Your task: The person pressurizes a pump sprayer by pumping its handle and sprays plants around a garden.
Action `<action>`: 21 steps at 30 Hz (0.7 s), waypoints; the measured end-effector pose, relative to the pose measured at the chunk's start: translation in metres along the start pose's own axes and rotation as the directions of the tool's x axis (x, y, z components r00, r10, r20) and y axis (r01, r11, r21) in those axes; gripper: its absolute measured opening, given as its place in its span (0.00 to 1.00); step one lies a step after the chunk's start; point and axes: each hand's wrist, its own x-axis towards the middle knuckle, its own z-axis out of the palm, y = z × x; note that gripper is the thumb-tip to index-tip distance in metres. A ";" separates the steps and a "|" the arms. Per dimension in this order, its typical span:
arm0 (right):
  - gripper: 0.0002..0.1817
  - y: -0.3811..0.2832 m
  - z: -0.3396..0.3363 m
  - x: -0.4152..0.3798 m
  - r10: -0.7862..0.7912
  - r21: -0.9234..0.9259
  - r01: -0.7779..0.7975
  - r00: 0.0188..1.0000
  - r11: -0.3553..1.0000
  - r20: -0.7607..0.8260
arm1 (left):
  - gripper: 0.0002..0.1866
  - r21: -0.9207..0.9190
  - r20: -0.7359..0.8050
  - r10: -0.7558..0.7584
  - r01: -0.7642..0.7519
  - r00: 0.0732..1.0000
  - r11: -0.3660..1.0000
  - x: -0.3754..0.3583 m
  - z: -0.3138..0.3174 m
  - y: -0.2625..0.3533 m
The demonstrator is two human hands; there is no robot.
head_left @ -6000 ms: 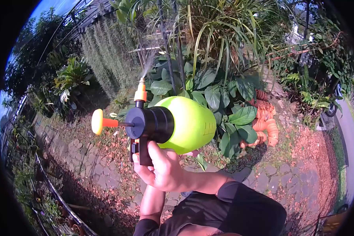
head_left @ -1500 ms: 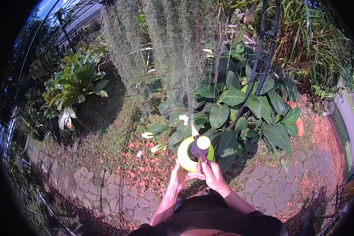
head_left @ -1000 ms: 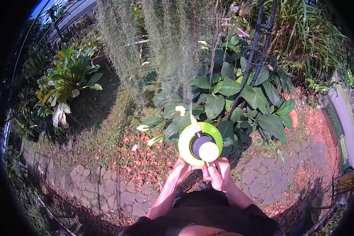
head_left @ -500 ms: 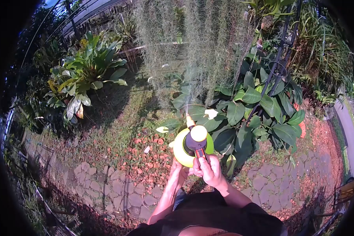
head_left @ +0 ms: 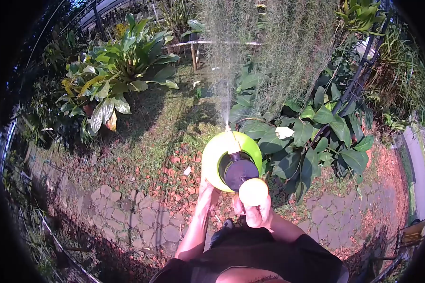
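A lime-green spray bottle [head_left: 209, 162] with a black collar and a round pale-yellow knob is held in front of my body. Fine spray leaves its nozzle toward the hanging grey-green moss [head_left: 293, 56]. My left hand [head_left: 208, 193] supports the bottle's lower left side, its fingers mostly hidden beneath it. Behind the knob, my right hand [head_left: 257, 214] is closed around the handle, which the knob largely covers.
A broad-leaved plant [head_left: 127, 61] grows at the upper left. More large leaves [head_left: 337, 125] surround a dark metal frame [head_left: 363, 70] at right. Stone paving [head_left: 148, 219] and reddish chips lie below. A wooden rail [head_left: 212, 42] crosses behind.
The bottle has tilted, bringing its knob down toward my right hand and its nozzle upward in view. The moss and plants have shifted right in the picture. Spray continues.
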 end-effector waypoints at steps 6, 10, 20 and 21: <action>0.15 0.020 0.025 0.026 -0.020 0.033 0.021 0.999 0.999 -0.039 | 0.42 0.025 -0.039 0.146 -0.145 0.988 0.989 0.021 0.001 0.029; 0.19 0.049 0.035 0.043 0.283 0.200 -0.276 0.959 0.940 -0.010 | 0.40 -0.007 -0.054 0.080 -0.081 0.995 0.997 0.024 -0.029 0.008; 0.19 0.171 0.045 0.101 0.475 0.251 -0.488 0.873 0.836 0.115 | 0.41 -0.167 -0.050 -0.307 0.295 0.950 0.941 0.075 -0.128 0.027; 0.19 0.177 0.045 0.116 0.421 0.257 -0.438 0.899 0.862 0.119 | 0.41 -0.146 -0.061 -0.281 0.270 0.958 0.952 0.091 -0.134 0.041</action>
